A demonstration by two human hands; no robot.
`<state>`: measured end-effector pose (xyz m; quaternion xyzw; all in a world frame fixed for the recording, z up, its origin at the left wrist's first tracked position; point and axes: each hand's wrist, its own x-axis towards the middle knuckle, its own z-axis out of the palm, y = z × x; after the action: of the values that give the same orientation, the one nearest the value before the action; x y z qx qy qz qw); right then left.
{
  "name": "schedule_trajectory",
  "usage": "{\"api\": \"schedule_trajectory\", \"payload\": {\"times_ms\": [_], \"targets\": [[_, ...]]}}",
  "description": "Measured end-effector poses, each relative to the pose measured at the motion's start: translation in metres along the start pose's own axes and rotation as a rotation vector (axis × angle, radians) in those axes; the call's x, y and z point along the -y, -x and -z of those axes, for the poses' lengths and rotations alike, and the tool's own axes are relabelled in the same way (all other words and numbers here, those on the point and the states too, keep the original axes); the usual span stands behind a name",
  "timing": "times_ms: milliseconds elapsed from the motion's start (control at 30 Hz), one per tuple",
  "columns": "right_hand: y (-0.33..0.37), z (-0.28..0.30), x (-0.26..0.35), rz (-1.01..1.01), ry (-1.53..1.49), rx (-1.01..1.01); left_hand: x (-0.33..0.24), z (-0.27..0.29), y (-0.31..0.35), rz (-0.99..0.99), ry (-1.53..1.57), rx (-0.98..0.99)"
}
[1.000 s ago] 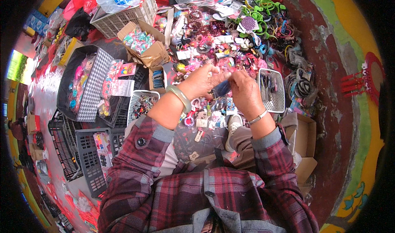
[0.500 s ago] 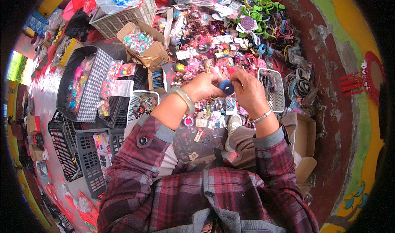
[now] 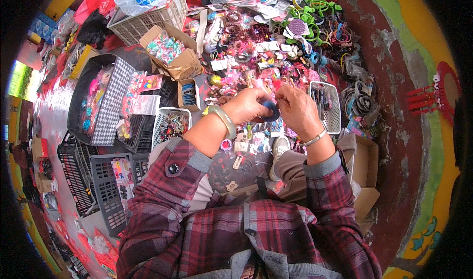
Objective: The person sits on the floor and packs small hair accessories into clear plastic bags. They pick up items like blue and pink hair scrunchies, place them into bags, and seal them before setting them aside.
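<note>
In front of me, my left hand grips a small dark blue ring-shaped band, with thumb and fingers closed round its left side. Whether it is a hair tie or another kind of loop is too small to tell. Close beside it, my right hand is closed in a pinch, its fingertips near the band's upper right. What those fingertips hold, if anything, is hidden. Below and beyond both hands lies a dense spread of pink, red and white hair accessories, many on small cards.
White plastic baskets stand on the left and right. Further left are a houndstooth-patterned box, a dark grey crate and an open cardboard box. Green headbands are heaped at the far right. My shoe is among the goods.
The blue band has turned in my left hand and sits slightly lower, its ring opening showing differently. My right hand has shifted slightly, still pinched close to it.
</note>
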<state>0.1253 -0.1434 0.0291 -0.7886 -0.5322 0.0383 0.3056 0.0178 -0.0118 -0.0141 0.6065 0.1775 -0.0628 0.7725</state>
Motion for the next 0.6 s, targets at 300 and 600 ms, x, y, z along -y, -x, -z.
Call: {"api": "schedule_trajectory", "payload": {"times_ms": [300, 600], "targets": [[-0.001, 0.002, -0.005, -0.004, -0.008, 0.06, -0.01, 0.001, 0.005, 0.069, -0.017, 0.005], [-0.002, 0.001, -0.004, -0.076, -0.188, 0.036, -0.007, -0.004, 0.002, -0.058, -0.007, -0.007]]}}
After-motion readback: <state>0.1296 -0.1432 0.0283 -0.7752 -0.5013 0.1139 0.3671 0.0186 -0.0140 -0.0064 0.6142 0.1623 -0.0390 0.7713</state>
